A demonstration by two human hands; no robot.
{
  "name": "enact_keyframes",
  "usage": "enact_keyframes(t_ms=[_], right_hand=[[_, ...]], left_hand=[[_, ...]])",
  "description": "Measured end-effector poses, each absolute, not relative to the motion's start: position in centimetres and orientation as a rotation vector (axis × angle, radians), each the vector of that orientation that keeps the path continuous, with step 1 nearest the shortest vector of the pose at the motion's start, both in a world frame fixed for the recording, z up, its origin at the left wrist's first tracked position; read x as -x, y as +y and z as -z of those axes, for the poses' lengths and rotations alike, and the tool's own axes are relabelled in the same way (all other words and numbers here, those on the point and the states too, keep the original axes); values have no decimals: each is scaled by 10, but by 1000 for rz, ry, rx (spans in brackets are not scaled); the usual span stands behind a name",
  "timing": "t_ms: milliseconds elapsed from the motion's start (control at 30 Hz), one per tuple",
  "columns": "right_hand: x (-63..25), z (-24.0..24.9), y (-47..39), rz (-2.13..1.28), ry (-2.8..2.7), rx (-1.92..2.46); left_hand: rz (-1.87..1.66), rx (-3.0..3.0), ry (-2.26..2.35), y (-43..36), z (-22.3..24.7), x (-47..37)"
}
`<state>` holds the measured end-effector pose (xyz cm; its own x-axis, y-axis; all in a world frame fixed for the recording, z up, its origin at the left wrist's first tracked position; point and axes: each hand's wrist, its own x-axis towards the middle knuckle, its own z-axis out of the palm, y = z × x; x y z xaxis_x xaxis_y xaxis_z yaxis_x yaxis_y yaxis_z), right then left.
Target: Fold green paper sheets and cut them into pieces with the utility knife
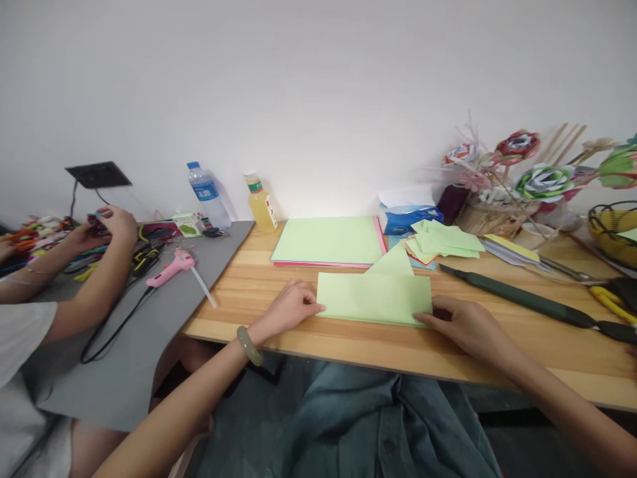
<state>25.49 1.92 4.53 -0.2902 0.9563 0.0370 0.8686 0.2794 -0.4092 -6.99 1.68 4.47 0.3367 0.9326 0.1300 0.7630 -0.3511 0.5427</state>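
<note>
A folded sheet of light green paper [373, 297] lies near the table's front edge. My left hand [291, 307] pinches its left edge between thumb and fingers. At the lower right corner, my right hand [455, 322] grips the same paper, thumb on top. Just behind it a triangular green paper piece [397, 261] sticks up past the fold's top edge. Farther back lies a stack of green sheets [328, 240] with pink ones showing beneath. To the right of the stack are several small green paper pieces [445, 238] in a loose pile.
A dark green craft knife or similar long tool [517, 297] lies at right, near scissors [567, 269]. Paper flowers [545, 180], a blue tissue pack [411, 218], a juice bottle [261, 204] and a water bottle [206, 192] stand behind. At left, a co-worker's hands [117, 222] work near a pink glue gun [173, 267].
</note>
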Motion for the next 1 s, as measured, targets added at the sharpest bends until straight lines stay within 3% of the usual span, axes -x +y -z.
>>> enact_keyframes(t_ms=[1000], right_hand=[[-255, -49, 24, -354, -2443, 1685]], left_hand=[[-515, -2359, 1566, 9, -38, 69]])
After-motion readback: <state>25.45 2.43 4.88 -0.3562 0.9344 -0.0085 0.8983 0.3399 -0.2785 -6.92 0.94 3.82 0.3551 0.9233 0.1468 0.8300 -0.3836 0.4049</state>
